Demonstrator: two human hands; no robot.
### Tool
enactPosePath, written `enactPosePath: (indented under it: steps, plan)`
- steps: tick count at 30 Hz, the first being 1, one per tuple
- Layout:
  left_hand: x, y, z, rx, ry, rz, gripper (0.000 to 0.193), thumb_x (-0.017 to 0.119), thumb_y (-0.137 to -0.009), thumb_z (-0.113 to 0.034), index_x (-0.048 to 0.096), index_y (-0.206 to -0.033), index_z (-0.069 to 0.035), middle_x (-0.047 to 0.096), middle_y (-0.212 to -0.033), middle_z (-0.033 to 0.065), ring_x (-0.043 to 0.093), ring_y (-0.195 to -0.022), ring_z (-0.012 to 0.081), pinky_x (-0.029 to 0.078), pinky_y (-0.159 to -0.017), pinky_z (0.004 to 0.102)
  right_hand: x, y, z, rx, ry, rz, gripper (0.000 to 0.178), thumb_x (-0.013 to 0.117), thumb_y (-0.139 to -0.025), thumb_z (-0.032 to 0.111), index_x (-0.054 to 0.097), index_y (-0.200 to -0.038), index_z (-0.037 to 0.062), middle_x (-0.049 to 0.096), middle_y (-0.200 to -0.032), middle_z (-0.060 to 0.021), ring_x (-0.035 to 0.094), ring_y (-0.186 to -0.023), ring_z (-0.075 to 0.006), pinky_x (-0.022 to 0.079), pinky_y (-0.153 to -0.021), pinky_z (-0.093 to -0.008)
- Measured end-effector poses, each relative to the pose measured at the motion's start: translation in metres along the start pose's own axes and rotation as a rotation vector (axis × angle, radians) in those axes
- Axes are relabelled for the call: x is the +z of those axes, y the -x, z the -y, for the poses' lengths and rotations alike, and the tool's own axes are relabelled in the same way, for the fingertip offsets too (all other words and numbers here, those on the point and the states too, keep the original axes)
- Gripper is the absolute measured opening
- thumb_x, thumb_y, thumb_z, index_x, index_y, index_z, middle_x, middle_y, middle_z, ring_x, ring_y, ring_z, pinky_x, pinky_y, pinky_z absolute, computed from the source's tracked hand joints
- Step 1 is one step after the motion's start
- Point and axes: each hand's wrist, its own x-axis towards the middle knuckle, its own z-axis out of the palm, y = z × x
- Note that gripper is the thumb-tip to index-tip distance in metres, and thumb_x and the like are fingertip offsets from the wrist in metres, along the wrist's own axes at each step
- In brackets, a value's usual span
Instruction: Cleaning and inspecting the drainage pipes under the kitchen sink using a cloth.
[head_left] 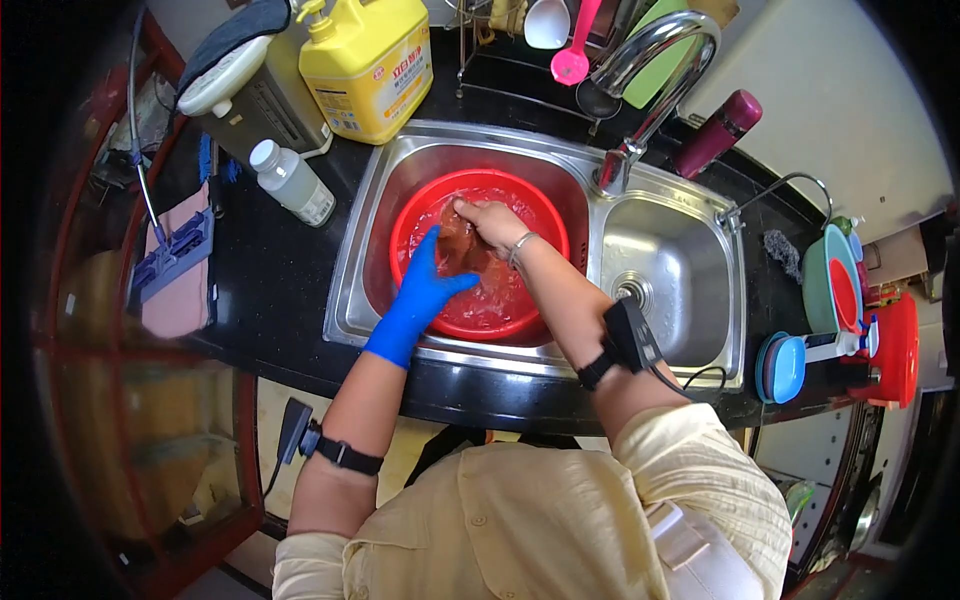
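A red round basin (415,215) with water sits in the left bowl of a steel double sink (355,290). Over it I hold a brownish-red slab of meat (458,245). My left hand (430,280), in a blue rubber glove, grips the slab from below. My right hand (492,220), bare with a thin bracelet at the wrist, clasps its top edge. Both forearms carry black strapped devices.
A curved tap (650,70) rises behind the sink; the right bowl (665,265) holds nothing. A yellow detergent jug (365,65), small clear bottle (292,182) and kettle stand at back left. A maroon flask (718,132), green and blue plates (828,285) and red items sit right.
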Motion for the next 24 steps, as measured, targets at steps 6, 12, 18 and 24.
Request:
enactPosePath:
  steps: [6,12,18,24]
  plan:
    - [0.017,-0.044,0.002,0.066,0.204,-0.094,0.07,0.07,-0.061,-0.009,0.034,-0.12,0.001,0.045,-0.114,0.0156,0.045,-0.104,0.0247,0.038,-0.087,0.0322,0.01,0.076,0.079,-0.319,-0.576,0.069,0.012,0.051,-0.082,0.015,0.052,-0.088,0.0043,0.057,-0.086,-0.0059,0.055,-0.074,-0.0138,0.045,-0.067,-0.0265]
    - [0.017,-0.067,-0.053,-0.191,0.627,0.14,0.048,0.061,-0.062,-0.002,0.045,-0.107,-0.004,0.051,-0.099,0.0103,0.05,-0.094,0.021,0.042,-0.08,0.0316,-0.033,0.062,0.027,-0.315,-0.339,-0.255,0.017,0.049,-0.083,0.016,0.053,-0.092,0.0027,0.056,-0.089,-0.0065,0.053,-0.078,-0.0134,0.043,-0.072,-0.0276]
    - [0.067,-0.045,-0.077,-0.137,0.793,0.001,0.047,0.057,-0.076,-0.018,0.036,-0.116,-0.009,0.043,-0.112,0.0103,0.043,-0.104,0.0216,0.037,-0.087,0.0328,-0.014,0.075,0.04,-0.164,-0.941,-0.262,0.065,0.032,-0.083,0.054,0.025,-0.128,0.0072,0.047,-0.11,-0.0137,0.05,-0.092,-0.0234,0.041,-0.081,-0.0365]
    - [0.083,-0.059,-0.057,0.022,0.402,-0.029,0.033,0.053,-0.082,-0.019,0.04,-0.11,-0.007,0.047,-0.105,0.0107,0.046,-0.099,0.0209,0.037,-0.085,0.0323,-0.013,0.068,0.022,-0.178,-1.055,-0.142,0.067,0.032,-0.077,0.064,0.045,-0.108,0.0058,0.053,-0.097,-0.0098,0.051,-0.085,-0.0207,0.041,-0.08,-0.0346]
